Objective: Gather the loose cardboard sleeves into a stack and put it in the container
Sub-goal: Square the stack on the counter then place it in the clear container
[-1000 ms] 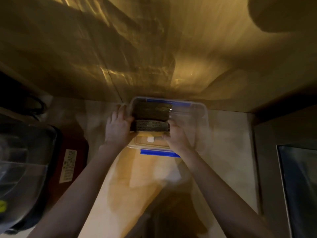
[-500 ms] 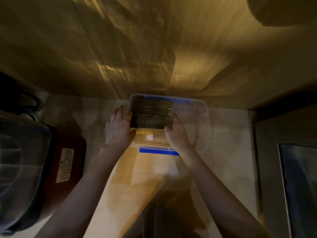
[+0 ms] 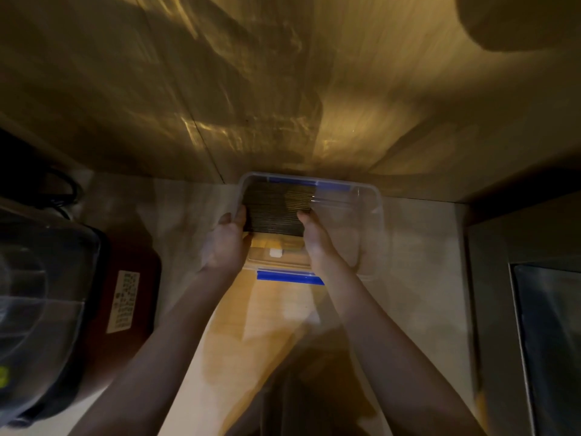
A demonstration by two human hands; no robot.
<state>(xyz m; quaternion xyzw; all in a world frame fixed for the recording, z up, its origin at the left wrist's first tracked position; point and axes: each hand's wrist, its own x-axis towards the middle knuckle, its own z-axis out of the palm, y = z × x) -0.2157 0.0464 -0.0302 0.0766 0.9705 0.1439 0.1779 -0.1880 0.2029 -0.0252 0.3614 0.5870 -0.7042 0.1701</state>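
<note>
A dark stack of cardboard sleeves (image 3: 276, 209) sits on edge in the left half of a clear plastic container (image 3: 374, 202) with blue clips, which stands against the wooden back wall. My left hand (image 3: 226, 240) presses the stack's left end at the container's rim, fingers tucked beside it. At the stack's right end my right hand (image 3: 314, 237) reaches inside the container. Both hands squeeze the stack between them. The container's right half holds nothing visible.
The container's clear lid with a blue clip (image 3: 289, 276) lies under it toward me. A dark appliance with a clear bowl (image 3: 41, 309) and a white label (image 3: 124, 302) stands at the left. A metal-framed appliance (image 3: 540, 325) bounds the right side. The light counter (image 3: 418, 278) is dimly lit.
Both hands have carried the stack away from me and down into the container's left half, until it sits against the far wall.
</note>
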